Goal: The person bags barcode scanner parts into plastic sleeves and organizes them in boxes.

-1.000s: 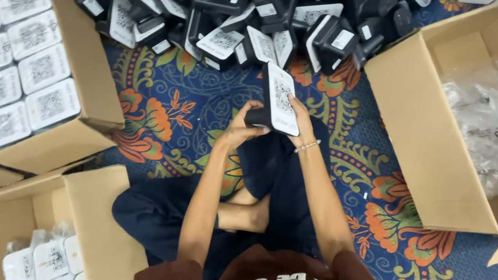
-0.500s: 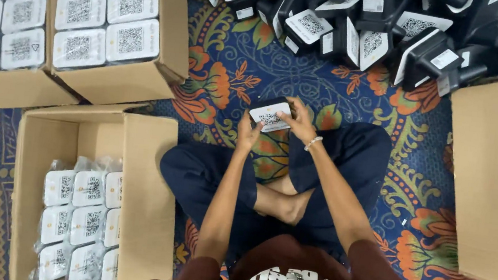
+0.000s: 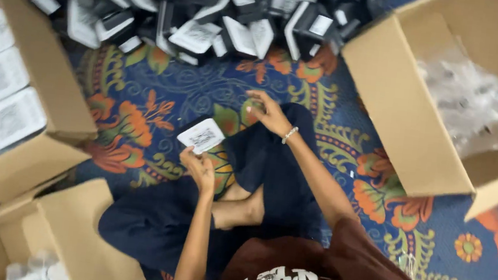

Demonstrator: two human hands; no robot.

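Above the patterned rug (image 3: 160, 95), the left hand (image 3: 199, 165) grips a small white box (image 3: 201, 135); the right hand (image 3: 269, 113) is released, empty.

The small box (image 3: 201, 134) in the left hand (image 3: 199, 167) shows a white face with a dark speckled square print. The heap of boxes (image 3: 201, 9) is black with white labels. The carpet (image 3: 160, 95) is deep blue, patterned with orange flowers, green leaves and pale scrollwork. The cardboard cartons (image 3: 402, 114) are plain tan. The trousers (image 3: 270, 174) are navy; the shirt (image 3: 358, 277) is maroon with white print. The bracelet (image 3: 289, 134) is pale.
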